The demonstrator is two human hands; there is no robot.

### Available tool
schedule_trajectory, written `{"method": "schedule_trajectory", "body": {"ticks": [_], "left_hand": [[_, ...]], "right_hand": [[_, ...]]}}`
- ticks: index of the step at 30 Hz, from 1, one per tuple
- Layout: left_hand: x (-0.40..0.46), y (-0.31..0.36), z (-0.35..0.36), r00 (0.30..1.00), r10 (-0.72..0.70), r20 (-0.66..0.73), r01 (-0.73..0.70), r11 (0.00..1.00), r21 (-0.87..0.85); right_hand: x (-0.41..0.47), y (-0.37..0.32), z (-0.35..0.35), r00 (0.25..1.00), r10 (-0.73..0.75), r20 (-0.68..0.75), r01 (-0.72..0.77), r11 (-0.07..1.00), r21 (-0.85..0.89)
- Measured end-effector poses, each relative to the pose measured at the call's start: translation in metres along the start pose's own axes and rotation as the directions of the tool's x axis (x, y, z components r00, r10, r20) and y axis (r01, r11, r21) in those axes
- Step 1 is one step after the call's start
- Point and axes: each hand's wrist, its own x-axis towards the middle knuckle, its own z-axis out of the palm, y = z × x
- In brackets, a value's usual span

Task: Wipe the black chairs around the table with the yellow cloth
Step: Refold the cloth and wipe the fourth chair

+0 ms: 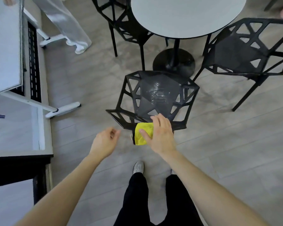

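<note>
The left hand point(105, 141) is held free in the air, fingers loosely curled round nothing. Just beside it, the yellow cloth point(143, 134) is pressed by the right hand point(160, 134), thumb and fingers clasped over it, against the backrest top of the nearest black chair point(155, 97). Beyond stands the round table point(186, 15).

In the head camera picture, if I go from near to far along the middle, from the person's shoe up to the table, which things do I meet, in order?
Shoe → yellow cloth under the right hand, on the nearest chair's back → wet seat of the nearest black chair → black table base → round white table.
</note>
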Motion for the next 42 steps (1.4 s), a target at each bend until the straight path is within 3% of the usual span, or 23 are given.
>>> {"method": "schedule_trajectory", "body": {"ticks": [2, 5, 7, 10, 13, 16, 19, 22, 26, 30, 34, 36, 39, 42], "left_hand": [[0.041, -0.008, -0.007, 0.969, -0.242, -0.044, 0.226, 0.946, -0.233], [0.106, -0.011, -0.003, 0.883, -0.463, 0.074, 0.429, 0.734, -0.527], [0.133, -0.003, 0.009, 0.86, -0.486, 0.156, 0.483, 0.677, -0.555], [0.148, -0.005, 0.03, 0.864, -0.462, 0.199, 0.489, 0.676, -0.552], [0.155, -0.024, 0.035, 0.867, -0.436, 0.241, 0.494, 0.686, -0.534], [0.161, -0.026, 0.032, 0.882, -0.416, 0.223, 0.469, 0.718, -0.514], [0.156, -0.021, 0.034, 0.873, -0.413, 0.26, 0.487, 0.691, -0.534], [0.152, -0.023, 0.041, 0.893, -0.391, 0.222, 0.447, 0.725, -0.523], [0.152, -0.022, 0.047, 0.905, -0.385, 0.181, 0.42, 0.747, -0.515], [0.157, -0.023, 0.044, 0.904, -0.407, 0.132, 0.413, 0.749, -0.518], [0.153, -0.016, 0.042, 0.88, -0.465, 0.097, 0.444, 0.733, -0.515], [0.148, -0.007, 0.041, 0.861, -0.505, 0.067, 0.464, 0.723, -0.512], [0.14, 0.002, 0.036, 0.826, -0.559, 0.069, 0.511, 0.693, -0.509], [0.121, 0.003, 0.038, 0.759, -0.646, 0.085, 0.573, 0.601, -0.557]], "right_hand": [[0.0, 0.0, 0.017, 0.992, -0.057, 0.116, 0.075, 0.985, -0.157], [-0.016, 0.024, 0.023, 0.974, -0.22, 0.053, 0.226, 0.961, -0.16], [-0.027, 0.038, 0.021, 0.96, -0.28, -0.011, 0.272, 0.94, -0.205], [-0.026, 0.02, 0.032, 0.978, -0.205, -0.051, 0.177, 0.927, -0.33], [0.003, -0.051, 0.069, 0.99, -0.136, -0.039, 0.103, 0.884, -0.456], [0.044, -0.123, 0.1, 0.996, -0.035, 0.088, 0.077, 0.843, -0.532], [0.045, -0.119, 0.089, 0.98, -0.042, 0.193, 0.127, 0.881, -0.455], [0.001, -0.036, 0.043, 0.957, -0.27, 0.104, 0.289, 0.906, -0.309], [-0.023, 0.048, -0.009, 0.951, -0.251, 0.181, 0.296, 0.91, -0.289], [0.015, -0.029, 0.045, 0.959, -0.263, 0.106, 0.283, 0.904, -0.32], [0.038, -0.089, 0.063, 0.931, -0.211, 0.297, 0.31, 0.887, -0.343], [0.025, -0.058, 0.047, 0.898, -0.32, 0.302, 0.411, 0.855, -0.315], [0.007, 0.042, -0.006, 0.832, -0.471, 0.292, 0.523, 0.843, -0.129], [0.006, 0.133, -0.057, 0.866, -0.356, 0.351, 0.386, 0.922, -0.018]]}}
